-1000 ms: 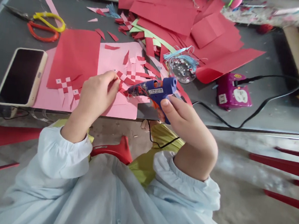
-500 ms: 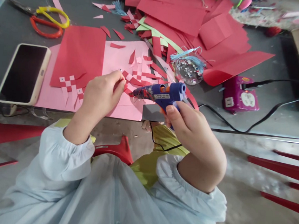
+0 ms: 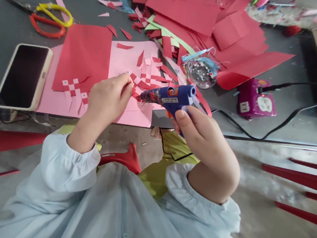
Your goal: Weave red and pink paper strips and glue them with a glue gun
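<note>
Head: googly eyes (image 3: pixel 199 71) in dish (image 3: pixel 205 85); left grip (image 3: pixel 110 95) around paper (image 3: pixel 134 90), right (image 3: pixel 198 128) around glue gun (image 3: pixel 179 96)

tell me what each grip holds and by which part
Right grip: the blue glue gun, by its handle. Left grip: a red paper piece; exactly where is hidden.

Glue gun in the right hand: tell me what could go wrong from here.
The glue gun in the right hand points toward the left hand from close by; if hot, it might burn the fingers. Stray glue could stick to the loose paper strips beside it. The phone lies at the table's near edge, so a sleeve might knock it off.
</note>
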Demonstrator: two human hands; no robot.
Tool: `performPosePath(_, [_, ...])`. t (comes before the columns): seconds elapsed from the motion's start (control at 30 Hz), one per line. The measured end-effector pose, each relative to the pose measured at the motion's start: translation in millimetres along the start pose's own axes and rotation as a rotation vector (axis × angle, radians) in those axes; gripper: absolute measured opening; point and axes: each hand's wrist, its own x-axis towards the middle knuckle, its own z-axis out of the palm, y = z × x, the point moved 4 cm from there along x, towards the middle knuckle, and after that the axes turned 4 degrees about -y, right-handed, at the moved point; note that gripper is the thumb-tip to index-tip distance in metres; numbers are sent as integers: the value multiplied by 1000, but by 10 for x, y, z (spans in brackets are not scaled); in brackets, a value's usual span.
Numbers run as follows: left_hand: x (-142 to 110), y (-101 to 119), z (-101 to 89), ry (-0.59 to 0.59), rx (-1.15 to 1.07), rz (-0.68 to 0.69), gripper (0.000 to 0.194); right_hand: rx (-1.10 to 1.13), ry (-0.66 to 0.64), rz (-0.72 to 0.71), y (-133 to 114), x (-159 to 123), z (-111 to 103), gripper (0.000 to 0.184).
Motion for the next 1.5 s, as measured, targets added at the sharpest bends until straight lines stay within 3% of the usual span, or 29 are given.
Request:
performPosePath(0.2, [-7, 3, -6, 15, 7, -3, 24, 10, 76, -16, 7, 87, 85, 58])
performPosePath(0.5, [-4, -3, -8, -5, 1, -37, 25, -6, -1, -2, -6, 12, -40, 60])
performPosePath(0.77, [-12, -6, -22, 23, 40, -41, 26, -16, 54, -49, -48, 106, 97, 60])
performPosePath(1.07, [-12, -12, -20, 34, 51, -35, 27, -58, 93, -48, -17, 96, 82, 56])
performPosePath(1.5, [-3, 12, -31, -5, -1, -61, 24, -99, 16, 32, 25, -45, -124, 57])
